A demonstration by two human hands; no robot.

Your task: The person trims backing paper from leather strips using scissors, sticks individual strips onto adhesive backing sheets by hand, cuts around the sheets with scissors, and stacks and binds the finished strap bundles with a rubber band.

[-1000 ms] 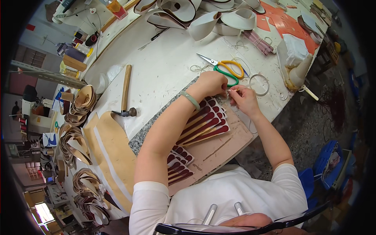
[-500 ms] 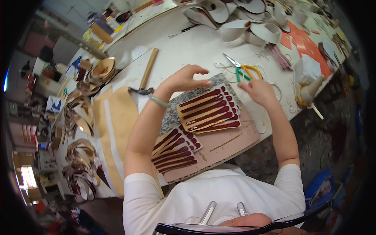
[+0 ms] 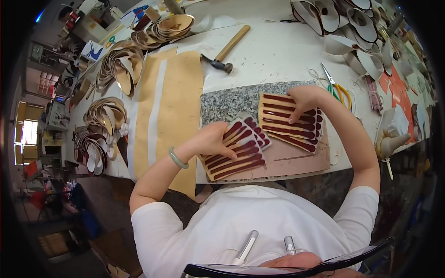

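Observation:
My left hand (image 3: 217,142) grips the nearer stack of dark-red leather strips (image 3: 245,161) on tan backing, its thumb on top and its fingers at the far edge. The strips have rounded ends. My right hand (image 3: 307,101) has its thumb on a second such stack (image 3: 285,118), its fingertips partly hidden at the top edge. Both stacks are over a pinkish board (image 3: 296,164) and a speckled grey stone slab (image 3: 227,99). A few more strip pieces (image 3: 254,126) show from under the left stack.
A hammer (image 3: 234,42) lies beyond the slab. Tan sheets (image 3: 178,92) with a white band cover the table at left. Scissors (image 3: 336,85) with green and yellow handles lie past my right hand. Curled leather pieces (image 3: 123,69) are heaped at left, others at far right.
My view has turned toward the left. My left hand has come down onto the left stack, and my right hand has left the scissors' side for the right stack.

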